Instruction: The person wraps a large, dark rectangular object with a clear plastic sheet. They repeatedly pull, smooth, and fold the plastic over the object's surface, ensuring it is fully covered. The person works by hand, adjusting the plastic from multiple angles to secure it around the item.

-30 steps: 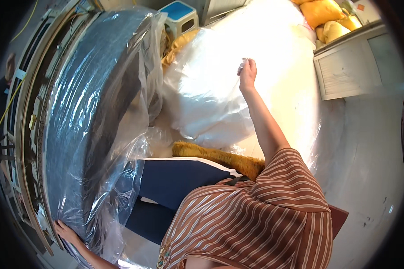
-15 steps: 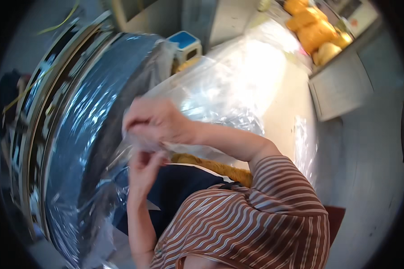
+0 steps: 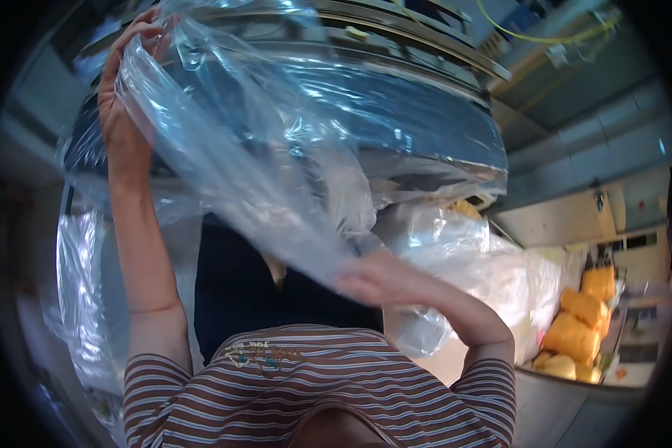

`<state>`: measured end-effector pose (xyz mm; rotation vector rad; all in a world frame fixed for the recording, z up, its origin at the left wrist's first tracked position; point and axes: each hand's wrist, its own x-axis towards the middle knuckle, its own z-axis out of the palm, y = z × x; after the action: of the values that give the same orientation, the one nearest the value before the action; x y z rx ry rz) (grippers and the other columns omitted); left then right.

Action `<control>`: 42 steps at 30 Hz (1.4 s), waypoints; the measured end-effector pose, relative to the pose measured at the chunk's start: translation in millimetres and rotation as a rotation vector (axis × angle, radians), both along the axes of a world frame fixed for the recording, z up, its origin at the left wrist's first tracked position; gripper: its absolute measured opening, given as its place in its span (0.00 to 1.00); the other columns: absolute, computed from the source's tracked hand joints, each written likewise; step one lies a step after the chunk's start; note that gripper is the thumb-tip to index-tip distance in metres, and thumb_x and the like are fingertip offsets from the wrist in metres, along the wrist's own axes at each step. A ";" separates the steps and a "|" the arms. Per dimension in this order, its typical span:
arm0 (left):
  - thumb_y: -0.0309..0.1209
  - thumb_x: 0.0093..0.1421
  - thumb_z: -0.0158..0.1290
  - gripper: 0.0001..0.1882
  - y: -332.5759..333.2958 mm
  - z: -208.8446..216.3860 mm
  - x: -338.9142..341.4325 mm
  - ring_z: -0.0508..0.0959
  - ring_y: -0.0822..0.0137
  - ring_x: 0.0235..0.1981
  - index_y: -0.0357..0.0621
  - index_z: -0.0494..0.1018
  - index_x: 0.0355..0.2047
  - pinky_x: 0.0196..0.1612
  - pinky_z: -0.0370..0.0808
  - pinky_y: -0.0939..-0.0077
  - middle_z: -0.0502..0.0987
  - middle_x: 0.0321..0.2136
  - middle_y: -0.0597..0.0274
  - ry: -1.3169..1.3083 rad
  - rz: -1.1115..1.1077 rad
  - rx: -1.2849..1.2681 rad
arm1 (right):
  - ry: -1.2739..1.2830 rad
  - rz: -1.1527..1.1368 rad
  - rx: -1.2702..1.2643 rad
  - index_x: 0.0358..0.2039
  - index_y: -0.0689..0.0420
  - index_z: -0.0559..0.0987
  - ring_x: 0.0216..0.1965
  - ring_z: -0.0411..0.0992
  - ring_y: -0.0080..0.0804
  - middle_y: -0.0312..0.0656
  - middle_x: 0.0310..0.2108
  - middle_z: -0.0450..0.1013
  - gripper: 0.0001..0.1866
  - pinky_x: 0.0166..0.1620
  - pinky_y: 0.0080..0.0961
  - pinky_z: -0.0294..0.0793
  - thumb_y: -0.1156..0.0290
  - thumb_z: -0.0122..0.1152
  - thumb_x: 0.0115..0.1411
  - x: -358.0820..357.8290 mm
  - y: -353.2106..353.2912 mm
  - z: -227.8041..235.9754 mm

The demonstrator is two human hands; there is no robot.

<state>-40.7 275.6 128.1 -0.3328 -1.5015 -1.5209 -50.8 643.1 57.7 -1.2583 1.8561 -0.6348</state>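
A clear plastic bag stretches slantwise between my two hands, its film gathered in long folds. My left hand, raised at the upper left, has its fingers curled round the bag's far end. In front of my body, my right hand grips the bag's near end; motion smears it a little. Behind the bag, a long surface wrapped in shiny clear film over blue reaches across in front of me. The bag hides part of that surface.
Metal rails run along the far side of the blue surface. To my right lie a heap of clear plastic and several stacked yellow bundles. A yellow cord hangs at the upper right. More clear film is at the left.
My hands, close together before, are now far apart with the bag drawn out between them. The view has swung left, so the blue surface now lies straight ahead.
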 end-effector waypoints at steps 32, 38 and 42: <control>0.40 0.62 0.46 0.16 -242.9 -129.6 212.9 0.76 0.65 0.35 0.42 0.71 0.42 0.39 0.70 0.77 0.76 0.32 0.58 -0.795 1.043 -0.018 | 0.970 0.282 -0.224 0.63 0.45 0.58 0.66 0.44 0.48 0.41 0.66 0.47 0.37 0.62 0.54 0.45 0.48 0.53 0.55 -33.7 -281.1 -25.0; 0.42 0.55 0.56 0.17 -254.2 -124.5 111.8 0.74 0.64 0.35 0.43 0.73 0.38 0.39 0.69 0.71 0.75 0.36 0.61 -1.013 1.172 -0.502 | 0.994 0.293 -0.224 0.63 0.43 0.58 0.66 0.43 0.50 0.42 0.66 0.46 0.36 0.61 0.57 0.45 0.46 0.51 0.55 -30.9 -282.3 -26.2; 0.40 0.50 0.59 0.15 -263.8 -124.7 103.0 0.75 0.65 0.33 0.42 0.75 0.32 0.38 0.69 0.69 0.75 0.32 0.63 -1.066 1.014 -0.371 | 0.886 0.259 -0.222 0.63 0.47 0.58 0.66 0.42 0.51 0.44 0.66 0.45 0.36 0.62 0.55 0.43 0.48 0.52 0.57 -34.6 -281.5 -22.1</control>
<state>62.3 11.8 3.4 1.0682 -2.2182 -0.5211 -85.4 361.6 35.6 -2.1179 2.2705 -0.1240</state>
